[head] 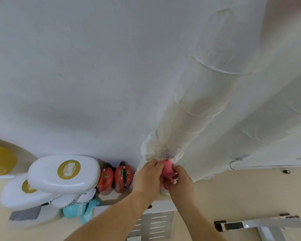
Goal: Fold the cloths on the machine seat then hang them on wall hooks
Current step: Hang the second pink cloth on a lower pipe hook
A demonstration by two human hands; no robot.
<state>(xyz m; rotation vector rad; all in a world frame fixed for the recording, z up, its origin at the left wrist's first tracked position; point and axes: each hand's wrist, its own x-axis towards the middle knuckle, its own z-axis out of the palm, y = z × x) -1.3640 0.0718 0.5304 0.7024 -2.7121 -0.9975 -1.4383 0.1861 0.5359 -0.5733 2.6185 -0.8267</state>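
A bunched pink cloth [167,168] is held up against the white wall, just below a small metal hook [170,157] at the foot of a white wrapped pipe [198,101]. My left hand [149,174] grips the cloth's left side. My right hand [180,178] pinches its right side and lower edge. Both forearms reach up from the bottom of the view. Most of the cloth is hidden between my fingers. A second wire hook [234,163] hangs on the wall to the right, with nothing on it.
White boxing pads with gold logos [63,173] are stacked on a shelf at the left. Two red kettlebells [115,178] stand beside them, and teal items [82,210] lie below. A white vented cabinet [155,221] and a grey machine bar [268,223] sit lower right.
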